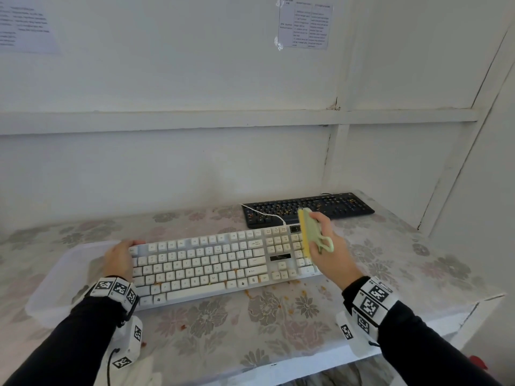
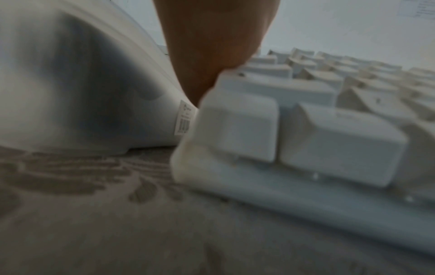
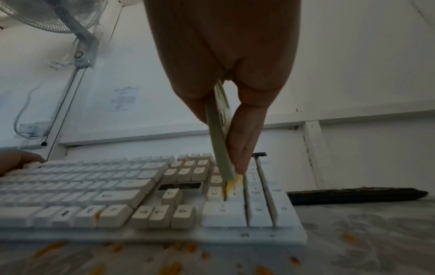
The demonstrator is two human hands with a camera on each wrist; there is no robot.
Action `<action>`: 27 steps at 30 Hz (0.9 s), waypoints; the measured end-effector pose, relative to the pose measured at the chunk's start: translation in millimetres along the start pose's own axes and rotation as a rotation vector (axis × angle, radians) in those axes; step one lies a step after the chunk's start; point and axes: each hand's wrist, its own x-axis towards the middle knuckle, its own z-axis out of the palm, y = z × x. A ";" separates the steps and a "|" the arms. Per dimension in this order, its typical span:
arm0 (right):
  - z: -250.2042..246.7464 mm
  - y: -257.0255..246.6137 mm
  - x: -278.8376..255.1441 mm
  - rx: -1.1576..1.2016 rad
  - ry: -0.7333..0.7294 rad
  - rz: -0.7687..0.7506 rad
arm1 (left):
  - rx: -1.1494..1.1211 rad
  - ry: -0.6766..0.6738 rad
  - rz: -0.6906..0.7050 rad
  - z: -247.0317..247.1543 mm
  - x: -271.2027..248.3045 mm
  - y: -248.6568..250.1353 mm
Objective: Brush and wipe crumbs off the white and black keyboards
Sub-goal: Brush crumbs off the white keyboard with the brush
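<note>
Two keyboards lie on the flowered surface (image 1: 211,324) in the head view: the white keyboard (image 1: 211,263) near the person, the black keyboard (image 1: 306,210) behind it toward the wall, still speckled with orange crumbs. The left hand (image 1: 118,259) presses down on the white board's left end, fingers over its far edge, while the right hand (image 1: 331,252) pinches a green brush (image 1: 310,232) with yellow bristles over the number pad. A translucent plastic tub (image 1: 61,277) sits just beside the left end; I cannot tell what it holds.

Seen from the left wrist, the white keyboard's corner (image 2: 235,130) looks like rigid, light plastic, likely to slide unless held at the frame, not the loose keycaps. The tub's wall (image 2: 82,83) is touching or nearly so.

From the right wrist, thumb and fingers (image 3: 247,139) clamp the thin brush handle, bristle tip (image 3: 231,186) between keys. Crumbs (image 3: 113,247) litter the cloth in front.
</note>
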 end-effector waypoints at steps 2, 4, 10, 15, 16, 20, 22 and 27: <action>-1.8 5.3 -4.8 -0.017 -0.069 0.054 | 0.026 -0.003 0.011 -0.1 2.7 -2.0; -5.6 10.8 -10.3 -0.030 -0.142 0.092 | 0.041 0.003 0.015 -1.7 5.2 -4.2; -15.8 10.6 -6.7 -0.024 -0.118 0.148 | 0.156 -0.011 0.067 -3.4 3.4 -4.7; -4.9 10.0 -3.2 0.017 -0.011 0.011 | 0.114 -0.010 0.049 -2.8 6.6 -5.5; -2.6 11.7 -4.7 0.008 -0.037 0.015 | 0.129 -0.018 0.047 -2.8 6.6 -5.5; -4.0 20.0 -11.5 0.011 -0.136 0.126 | 0.127 -0.020 0.033 -2.9 7.0 -6.4; -8.4 20.8 -9.2 0.009 -0.173 0.186 | 0.125 -0.015 0.037 -3.2 8.4 -7.2; -14.6 12.0 11.5 -0.039 -0.072 0.121 | 0.049 -0.004 0.003 -1.7 2.8 -2.3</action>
